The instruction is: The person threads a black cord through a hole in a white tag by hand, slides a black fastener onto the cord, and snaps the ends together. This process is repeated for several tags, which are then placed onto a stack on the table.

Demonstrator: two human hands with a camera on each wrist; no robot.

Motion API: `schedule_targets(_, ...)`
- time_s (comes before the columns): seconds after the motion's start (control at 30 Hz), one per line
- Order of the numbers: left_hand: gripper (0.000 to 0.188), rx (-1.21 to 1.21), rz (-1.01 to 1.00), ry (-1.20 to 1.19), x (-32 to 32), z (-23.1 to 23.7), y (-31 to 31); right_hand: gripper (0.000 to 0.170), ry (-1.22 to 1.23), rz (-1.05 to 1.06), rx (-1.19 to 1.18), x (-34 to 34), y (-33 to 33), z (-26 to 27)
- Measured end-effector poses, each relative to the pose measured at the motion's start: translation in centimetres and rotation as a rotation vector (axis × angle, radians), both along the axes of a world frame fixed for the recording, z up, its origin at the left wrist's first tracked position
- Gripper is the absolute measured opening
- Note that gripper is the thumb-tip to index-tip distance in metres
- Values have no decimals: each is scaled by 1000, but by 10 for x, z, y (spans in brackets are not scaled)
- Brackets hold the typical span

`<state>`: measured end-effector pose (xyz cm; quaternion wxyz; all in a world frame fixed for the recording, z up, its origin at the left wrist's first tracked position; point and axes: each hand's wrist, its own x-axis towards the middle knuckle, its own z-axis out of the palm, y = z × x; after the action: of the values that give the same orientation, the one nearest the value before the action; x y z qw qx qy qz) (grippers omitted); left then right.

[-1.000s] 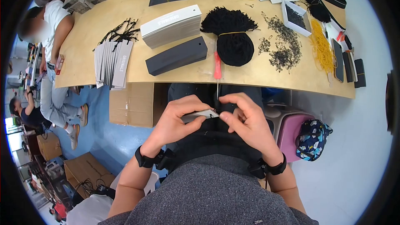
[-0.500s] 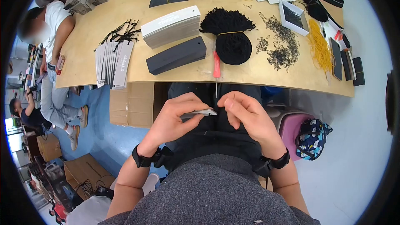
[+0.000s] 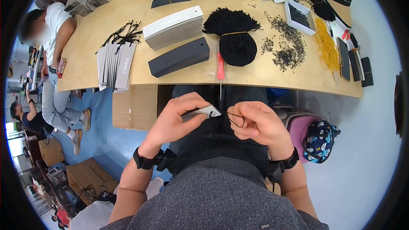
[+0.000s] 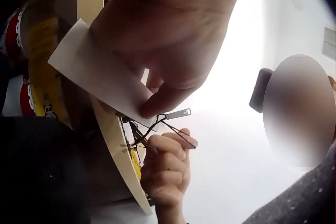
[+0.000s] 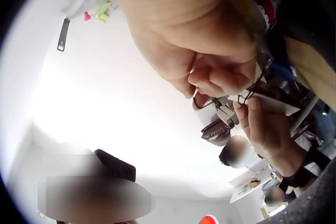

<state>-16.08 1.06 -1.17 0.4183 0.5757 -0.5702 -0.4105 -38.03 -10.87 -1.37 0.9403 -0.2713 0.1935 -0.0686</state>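
The left hand (image 3: 177, 118) pinches a pale card tag (image 3: 211, 111) between thumb and fingers, its pointed end toward the right hand. A black cord (image 4: 154, 124) passes through the tag's end in the left wrist view. The right hand (image 3: 260, 123), fingers curled, grips the cord's loop (image 3: 237, 117) a short way right of the tag. In the right wrist view the tag (image 5: 273, 104) shows in the left hand (image 5: 268, 129), close to the curled right fingers (image 5: 218, 79).
On the table (image 3: 170, 81) lie corded tags (image 3: 123, 70), a white stack (image 3: 174, 25), a dark stack (image 3: 179, 57), a black cord bundle (image 3: 237, 49), loose pins (image 3: 289, 55) and a red-handled tool (image 3: 220, 66). A pink stool (image 3: 296, 132) stands at the right.
The right hand has drawn back slightly from the tag, its fingers more curled, and a black cord loop now shows in it. The left hand has turned the tag a little.
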Motion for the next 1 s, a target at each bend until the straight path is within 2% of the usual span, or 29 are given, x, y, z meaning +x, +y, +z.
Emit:
schedule_targets(0.07,21,56,6,207,3,0,1,31,-32,32,19,-5,-3,-1)
schedule_targets(0.13,21,65,-17,248,4,0,1,36,-164,197,-18,-8,-7,-6)
schedule_targets(0.17,21,72,-40,289,5,1,0,36,-164,197,-18,-8,-6,-7)
schedule_targets(0.23,21,110,-35,363,3,3,1,38,-320,191,32,-9,0,-8)
schedule_targets(0.3,22,147,-30,437,1,4,1,37,-227,162,-25,-9,0,-9)
schedule_targets(0.37,23,148,10,552,0,2,1,36,1,224,-161,-5,-6,-10)
schedule_targets(0.4,23,148,11,552,1,4,1,36,0,224,-161,-5,-5,-10)
schedule_targets(0.47,22,219,-14,498,3,10,1,31,261,286,-876,-1,2,-9)
schedule_targets(0.5,22,219,-13,498,2,9,1,31,260,287,-875,1,5,-11)
schedule_targets(0.57,22,219,-31,448,0,7,-1,25,331,125,-1087,4,9,-13)
schedule_targets(0.6,22,219,-32,448,0,6,-1,25,332,123,-1088,6,10,-8)
schedule_targets(0.67,24,225,9,410,-1,5,0,27,422,90,-1231,10,10,8)
schedule_targets(0.8,25,172,-26,310,1,-1,0,25,414,-18,-1178,15,19,6)
schedule_targets(0.87,26,185,8,361,-2,-1,0,16,300,-52,-994,15,24,-7)
schedule_targets(0.9,26,184,9,360,-2,-1,-1,16,299,-52,-994,14,25,-10)
schedule_targets(0.97,28,130,-7,263,-2,1,-1,8,299,-49,-744,11,24,-13)
schedule_targets(1.0,28,130,-5,263,-2,4,0,7,256,-112,-647,9,21,-12)
